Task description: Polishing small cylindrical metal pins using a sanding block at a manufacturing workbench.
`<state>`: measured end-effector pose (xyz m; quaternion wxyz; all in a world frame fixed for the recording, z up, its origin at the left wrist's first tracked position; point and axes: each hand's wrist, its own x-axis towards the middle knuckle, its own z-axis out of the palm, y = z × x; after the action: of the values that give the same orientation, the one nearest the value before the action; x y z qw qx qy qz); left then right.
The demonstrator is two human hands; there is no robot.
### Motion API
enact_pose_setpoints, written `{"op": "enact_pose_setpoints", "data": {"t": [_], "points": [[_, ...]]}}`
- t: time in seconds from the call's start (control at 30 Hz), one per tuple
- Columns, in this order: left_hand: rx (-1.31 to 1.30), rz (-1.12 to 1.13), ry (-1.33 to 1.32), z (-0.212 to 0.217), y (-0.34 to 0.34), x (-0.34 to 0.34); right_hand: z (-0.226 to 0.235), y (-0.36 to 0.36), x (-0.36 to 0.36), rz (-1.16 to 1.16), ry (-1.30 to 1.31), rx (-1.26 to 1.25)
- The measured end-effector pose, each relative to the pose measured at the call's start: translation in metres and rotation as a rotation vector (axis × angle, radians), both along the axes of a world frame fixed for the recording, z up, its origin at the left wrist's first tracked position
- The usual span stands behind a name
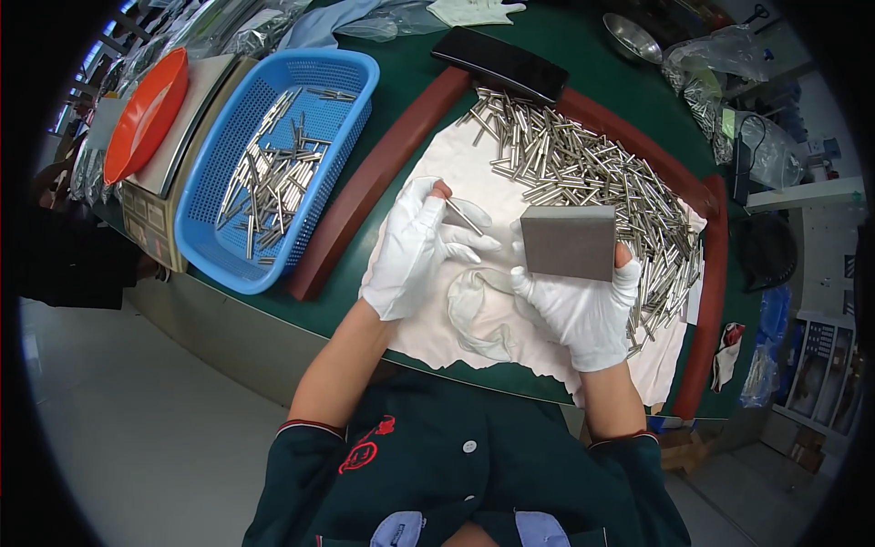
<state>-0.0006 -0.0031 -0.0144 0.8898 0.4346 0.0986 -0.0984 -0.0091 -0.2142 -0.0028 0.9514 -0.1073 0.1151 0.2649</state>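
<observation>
1. Steel everywhere here: the left hand (415,246), in a white glove, pinches one thin metal rod (463,217) between thumb and fingertips, so it's closed on that rod and nothing else.
2. That rod's long axis runs diagonally, from upper left near the thumb down to the right, and its free end points toward the grey block (569,241).
3. The right hand (583,305), gloved too, is wrapped around the grey block from below, with the fingers closed on its lower edge. The block stands just right of the rod tip, close but not touching as far as I can tell.
4. So the key bit: the block lies to the right of the rod, and the left hand is the one holding the rod.
5. Counts: one rod in hand, one grey block, two gloved hands. The pile of loose rods (592,173) behind the block has way too many to count, spread over the white cloth (428,328).
6. One blue basket (273,155) sits well left on the green worktop (410,100), with a smaller heap of rods inside, also uncountable.
7. One orange bowl (146,114) sits further left, and one dark phone-like slab (499,64) lies at the far edge of the pile.
</observation>
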Motion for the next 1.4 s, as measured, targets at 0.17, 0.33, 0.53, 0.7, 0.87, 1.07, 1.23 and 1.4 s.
{"op": "enact_pose_setpoints", "data": {"t": [0.17, 0.33, 0.53, 0.7, 0.87, 1.07, 1.23, 1.4], "points": [[-0.145, 0.014, 0.001, -0.018, 0.005, 0.002, -0.002, -0.004, 0.003, -0.053, -0.007, -0.035], [-0.308, 0.061, -0.053, -0.024, 0.004, 0.006, -0.004, -0.007, 0.008, -0.099, 0.017, -0.040], [-0.006, 0.019, -0.065, -0.012, 0.004, 0.001, -0.002, -0.011, 0.005, -0.106, 0.004, -0.025], [0.355, -0.132, -0.048, 0.006, -0.005, -0.004, 0.002, -0.013, 0.002, -0.075, -0.076, -0.085], [1.031, 0.096, -0.622, -0.026, -0.005, 0.000, 0.005, -0.012, 0.004, -0.018, -0.120, -0.048], [1.125, 0.170, -0.616, -0.012, -0.004, -0.001, 0.002, -0.015, 0.006, -0.056, -0.115, -0.049], [0.316, -0.003, -0.032, 0.005, 0.011, 0.007, 0.002, -0.013, 0.008, -0.049, -0.047, -0.013], [0.106, -0.055, -0.091, -0.004, 0.011, 0.006, 0.000, -0.012, 0.008, -0.039, -0.097, -0.061]]}}
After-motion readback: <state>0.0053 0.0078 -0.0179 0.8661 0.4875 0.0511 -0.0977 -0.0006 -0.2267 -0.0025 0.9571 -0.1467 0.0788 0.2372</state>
